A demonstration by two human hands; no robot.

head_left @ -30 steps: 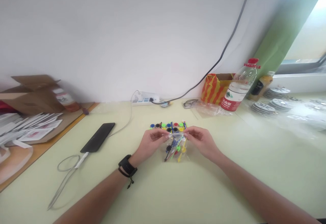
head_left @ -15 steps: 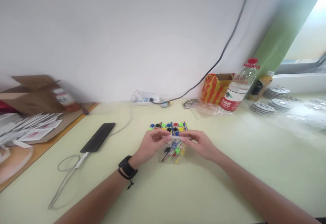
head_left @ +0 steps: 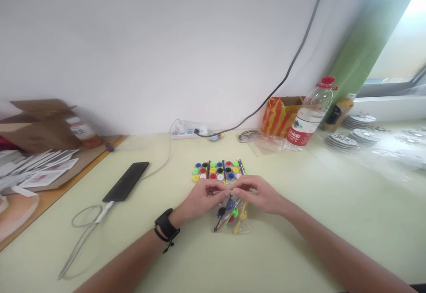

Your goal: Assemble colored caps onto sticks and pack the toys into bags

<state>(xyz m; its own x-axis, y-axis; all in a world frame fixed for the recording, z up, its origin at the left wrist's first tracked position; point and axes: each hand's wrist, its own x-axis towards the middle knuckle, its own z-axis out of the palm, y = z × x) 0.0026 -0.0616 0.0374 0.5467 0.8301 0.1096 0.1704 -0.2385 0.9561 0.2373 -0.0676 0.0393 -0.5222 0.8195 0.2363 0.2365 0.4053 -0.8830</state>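
Observation:
A clear plastic bag [head_left: 229, 215] hangs below my fingers, holding small round pieces and thin sticks in black, blue, green, red and yellow. My left hand [head_left: 208, 197] pinches its top edge between thumb and fingers. On the same edge, fingertips almost meeting the left ones, my right hand [head_left: 258, 193] is closed too. Just beyond my hands, rows of coloured round pieces [head_left: 219, 170] lie on the table, with bundles of thin coloured sticks [head_left: 224, 171] between them. My hands hide the near part of those rows.
A black phone [head_left: 126, 181] with a white cable lies to the left. Further left are stacked white cards [head_left: 49, 168] and a cardboard box [head_left: 36, 128]. A power strip [head_left: 186, 129] sits by the wall; a large water bottle [head_left: 309, 117] and stacked discs [head_left: 342, 141] stand right.
Both hands have come nearer to me with the bag, and their fingertips have drawn closer together along its edge. More of the coloured rows now shows.

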